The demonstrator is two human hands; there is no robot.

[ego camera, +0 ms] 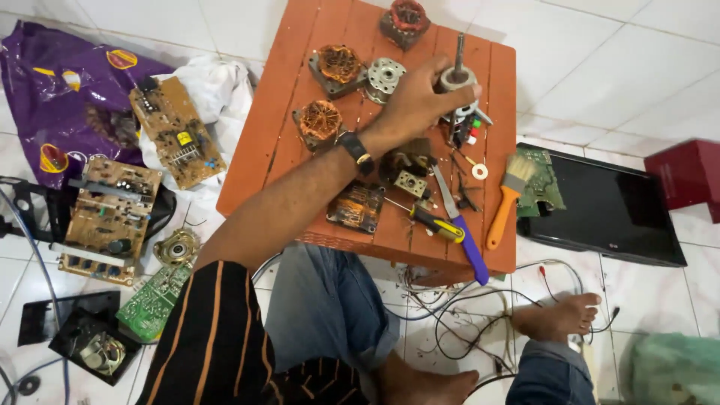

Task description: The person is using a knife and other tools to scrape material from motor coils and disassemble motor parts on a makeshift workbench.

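Head view, near to far: right hand out of sight. Left hand (409,105) closed around motor rotor (457,77), shaft upright, over far side of orange table (262,150). Likely hazard: rotor slipping onto wound stators (339,66), damaging coils.

The left hand (409,105) grips a dull grey metal rotor (457,75) over the matt orange slatted wooden table (262,142). Beside the rotor sit coppery wire windings (339,64); right of the table lies a glossy black screen (607,206).
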